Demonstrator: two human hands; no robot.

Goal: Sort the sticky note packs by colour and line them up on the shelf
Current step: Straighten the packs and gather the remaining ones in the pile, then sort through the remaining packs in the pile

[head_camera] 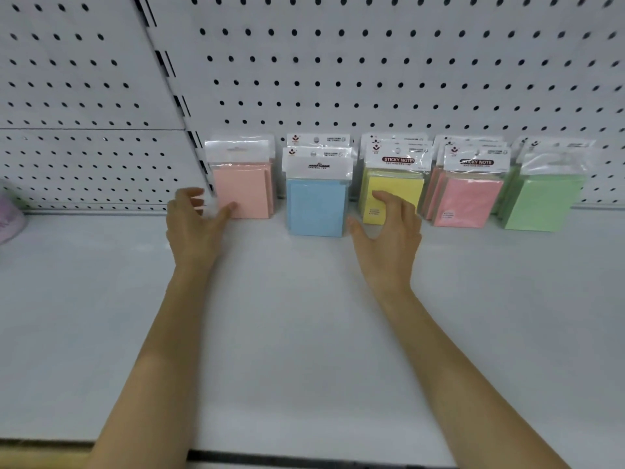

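Observation:
Five groups of sticky note packs lean against the pegboard at the back of the white shelf [304, 316]: peach packs [247, 187], blue packs [316, 204], yellow packs [399, 187], pink packs [470, 201] and green packs [544, 201]. My left hand [194, 225] hovers just left of the peach packs, fingers loosely spread, thumb near their lower left corner. In front of the yellow packs, right of the blue ones, is my right hand [389, 231], fingers relaxed and empty.
A white pegboard wall [372, 62] backs the shelf. Part of a pale pink object [10, 218] shows at the far left edge. The shelf's dark front edge [304, 458] runs along the bottom.

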